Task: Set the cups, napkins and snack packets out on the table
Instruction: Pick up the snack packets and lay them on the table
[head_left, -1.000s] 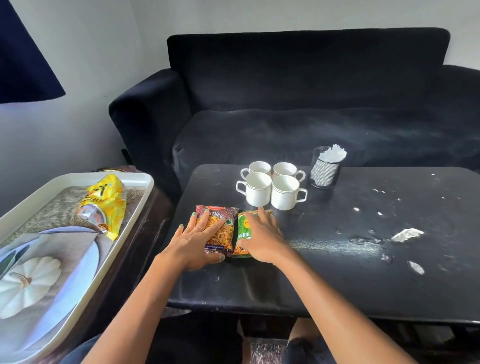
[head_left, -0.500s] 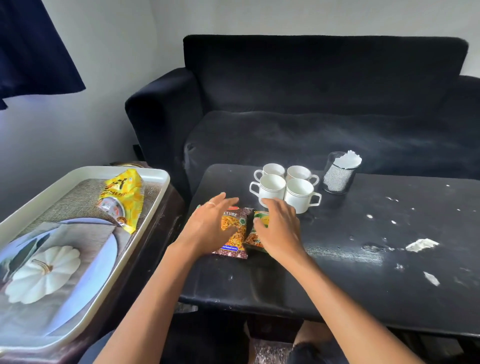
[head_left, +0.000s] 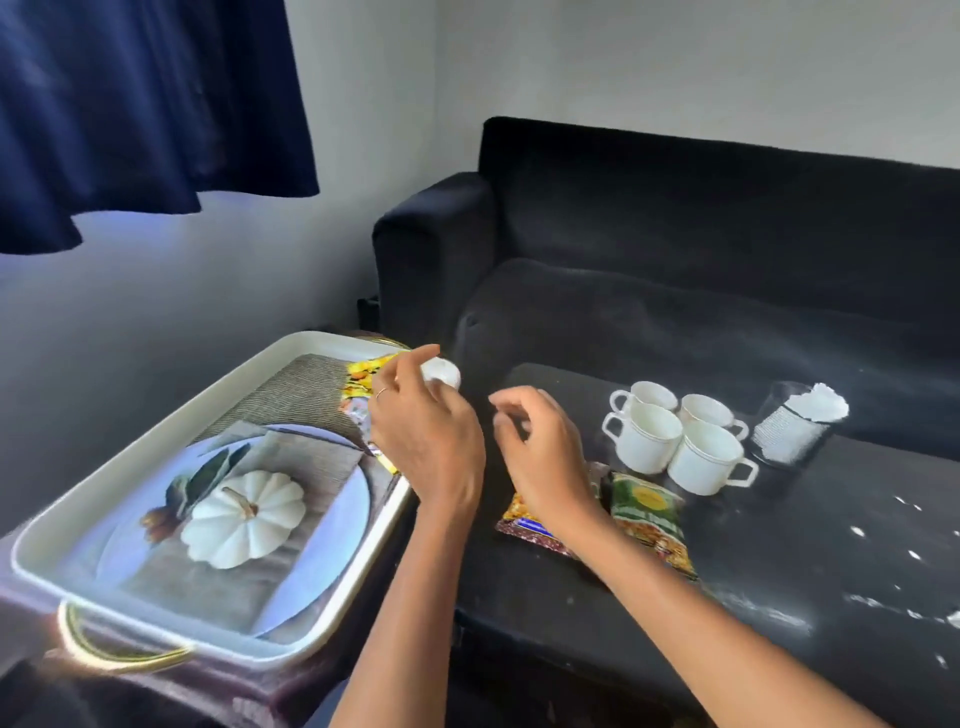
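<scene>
Head view, packet labels (head_left: 647, 512) blurred, unreadable

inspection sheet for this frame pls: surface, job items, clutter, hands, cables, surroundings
Surface: black table, scuffed, with white flecks.
Job's things: four white cups clustered; napkin holder beside them; two snack packets lying flat; yellow packet in the tray.
Clutter: white scraps on the table's right part.
Hands: left hand above the tray's corner, on the yellow packet, grip unclear; right hand above the table packets, fingers loosely curled, holding nothing.
Cables: nothing seen.
Surroundings: dark sofa, blue curtain, pale wall.
</scene>
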